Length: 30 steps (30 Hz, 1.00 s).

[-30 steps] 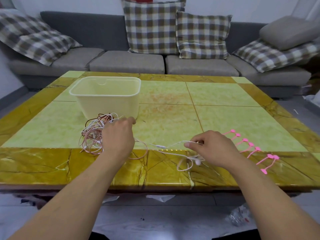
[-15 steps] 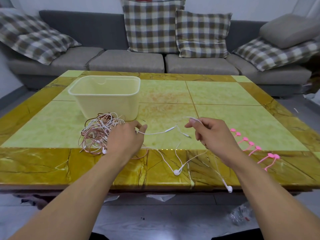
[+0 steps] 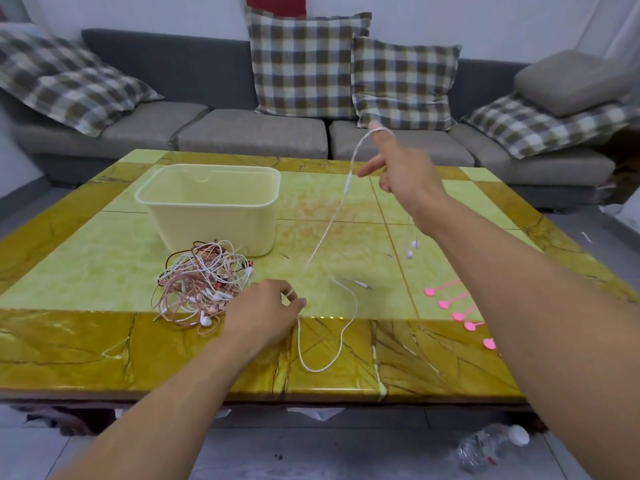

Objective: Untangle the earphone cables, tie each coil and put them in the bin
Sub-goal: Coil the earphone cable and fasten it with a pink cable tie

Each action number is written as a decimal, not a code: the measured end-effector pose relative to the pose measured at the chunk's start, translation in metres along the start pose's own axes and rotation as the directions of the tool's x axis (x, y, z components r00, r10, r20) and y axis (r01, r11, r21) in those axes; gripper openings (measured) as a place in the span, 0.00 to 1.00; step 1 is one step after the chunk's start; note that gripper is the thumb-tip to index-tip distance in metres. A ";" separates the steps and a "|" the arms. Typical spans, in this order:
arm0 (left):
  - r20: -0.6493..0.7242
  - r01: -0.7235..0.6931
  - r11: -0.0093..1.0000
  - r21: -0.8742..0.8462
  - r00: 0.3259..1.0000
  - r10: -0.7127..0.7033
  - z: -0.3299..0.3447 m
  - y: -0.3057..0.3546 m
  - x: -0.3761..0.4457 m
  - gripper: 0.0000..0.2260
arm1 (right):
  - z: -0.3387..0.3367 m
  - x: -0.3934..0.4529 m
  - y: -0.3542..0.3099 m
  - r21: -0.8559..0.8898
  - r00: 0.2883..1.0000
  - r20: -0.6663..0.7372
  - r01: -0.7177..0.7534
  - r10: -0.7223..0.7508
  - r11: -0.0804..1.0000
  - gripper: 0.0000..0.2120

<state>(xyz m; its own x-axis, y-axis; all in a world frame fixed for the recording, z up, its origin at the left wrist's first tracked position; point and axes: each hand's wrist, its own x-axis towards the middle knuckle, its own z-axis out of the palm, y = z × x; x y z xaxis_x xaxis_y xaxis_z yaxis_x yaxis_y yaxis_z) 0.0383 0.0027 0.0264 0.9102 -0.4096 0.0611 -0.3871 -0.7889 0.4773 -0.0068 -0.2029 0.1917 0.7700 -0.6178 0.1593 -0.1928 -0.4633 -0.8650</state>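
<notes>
Barely begun: one thin white earphone cable (image 3: 325,233) was drawn free, nothing coiled, tied or binned.
Head view: right hand (image 3: 401,171) raised it, looped over the forefinger; left hand (image 3: 263,313) pinched its lower run beside the pink-and-white tangled heap (image 3: 204,282). Glossy pale-yellow plastic bin (image 3: 211,202) showed nothing inside; flat pink rubbery ties (image 3: 460,306) lay unused on the polished marble table (image 3: 86,344).

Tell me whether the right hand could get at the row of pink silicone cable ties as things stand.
Probably yes. The right hand is raised with the white earphone cable hooked over a finger, but the pink silicone cable ties lie uncovered on the table beneath that forearm; it would need to lower first.
</notes>
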 end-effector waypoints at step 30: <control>-0.260 0.030 0.948 -0.316 0.959 -0.117 0.003 0.003 0.001 0.15 | 0.023 -0.096 0.121 -0.225 0.994 0.101 0.053 -0.031 0.973 0.06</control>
<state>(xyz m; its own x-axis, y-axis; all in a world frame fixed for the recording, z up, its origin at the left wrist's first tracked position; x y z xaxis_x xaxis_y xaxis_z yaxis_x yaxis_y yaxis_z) 0.0381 -0.0014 0.0247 0.9560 -0.1814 0.2306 -0.2932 -0.6156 0.7314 -0.0902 -0.1856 0.0609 0.8331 -0.5359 0.1367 -0.2839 -0.6265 -0.7259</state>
